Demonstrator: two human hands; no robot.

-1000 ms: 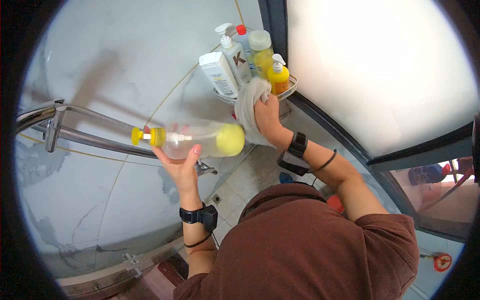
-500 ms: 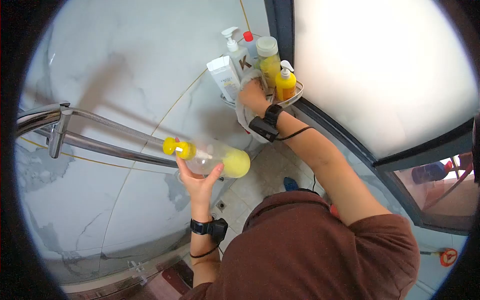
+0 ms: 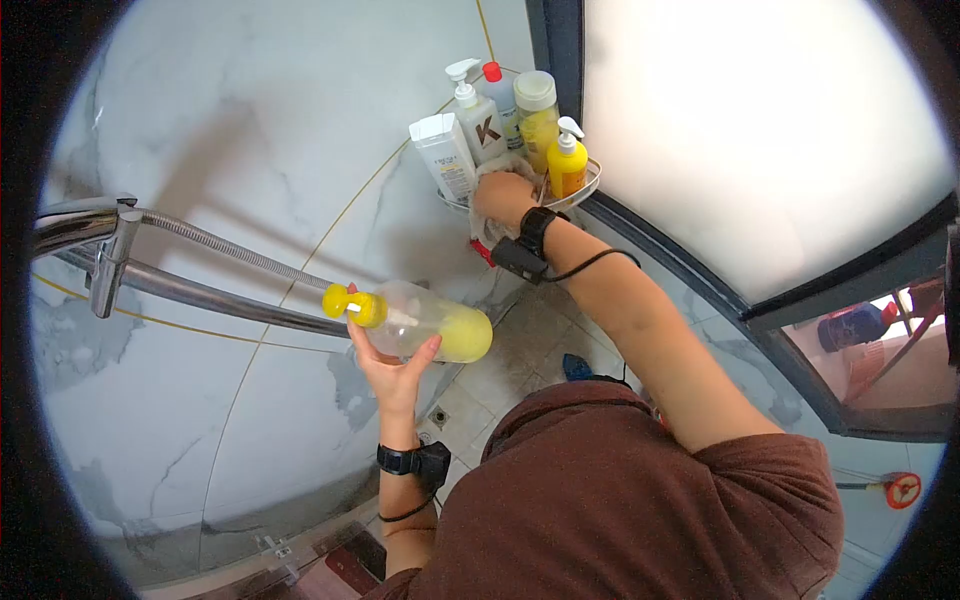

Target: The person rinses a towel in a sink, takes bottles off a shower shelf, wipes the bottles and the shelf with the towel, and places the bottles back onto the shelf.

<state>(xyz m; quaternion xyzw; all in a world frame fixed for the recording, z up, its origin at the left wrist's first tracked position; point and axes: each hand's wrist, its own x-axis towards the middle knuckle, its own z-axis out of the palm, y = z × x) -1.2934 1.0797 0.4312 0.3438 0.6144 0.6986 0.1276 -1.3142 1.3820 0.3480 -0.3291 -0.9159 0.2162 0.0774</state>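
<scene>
My left hand (image 3: pixel 392 380) is wrapped round a clear pump bottle (image 3: pixel 412 310) with a yellow pump head and pale yellow contents. The bottle lies tilted, its pump toward the shower rail. At the corner shelf (image 3: pixel 596 184), my right hand (image 3: pixel 503 198) presses a whitish cloth (image 3: pixel 508 164) down at the front; its fingertips are hidden. Close around it stand a white box-shaped bottle (image 3: pixel 443 155), a white pump bottle with a K (image 3: pixel 484 128), a lidded jar with yellow contents (image 3: pixel 537 120) and a yellow pump bottle (image 3: pixel 567 168).
A red-capped bottle (image 3: pixel 497 90) stands at the back of the shelf. Along the left marble wall runs a chrome rail (image 3: pixel 220 297) with a metal shower hose (image 3: pixel 230 247) above it. A dark-framed frosted window (image 3: pixel 750 130) is at right. Below is a tiled floor (image 3: pixel 530 345).
My right hand has shifted slightly left and down with the cloth along the shelf front. A red item below the cloth shows more now. The bottle in my left hand has dipped slightly.
</scene>
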